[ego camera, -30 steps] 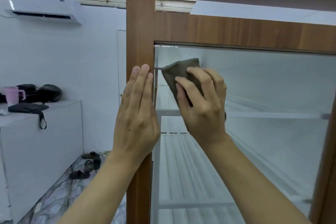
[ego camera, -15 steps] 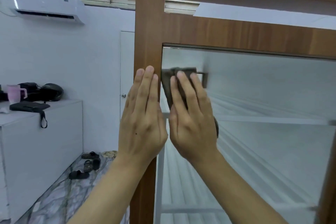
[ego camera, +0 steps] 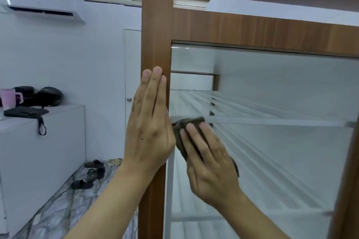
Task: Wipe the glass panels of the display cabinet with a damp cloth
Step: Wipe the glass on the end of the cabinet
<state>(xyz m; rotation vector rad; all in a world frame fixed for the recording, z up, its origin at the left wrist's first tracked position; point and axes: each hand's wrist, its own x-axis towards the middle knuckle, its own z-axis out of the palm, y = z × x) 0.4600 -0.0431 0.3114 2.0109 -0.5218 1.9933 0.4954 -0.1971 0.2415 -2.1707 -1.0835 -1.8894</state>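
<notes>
head | left hand (ego camera: 149,132) flat, fingers straight, on wooden frame (ego camera: 155,44) | right hand (ego camera: 209,163) fingers flat, pressing dark cloth (ego camera: 180,137) to glass panel (ego camera: 272,93), near its left edge, just beside left hand

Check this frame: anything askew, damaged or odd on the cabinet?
Nothing stands out. The left hand lies flat on the wooden frame, and the right hand presses the cloth against the glass panel. No cracks or spills are visible.
</notes>
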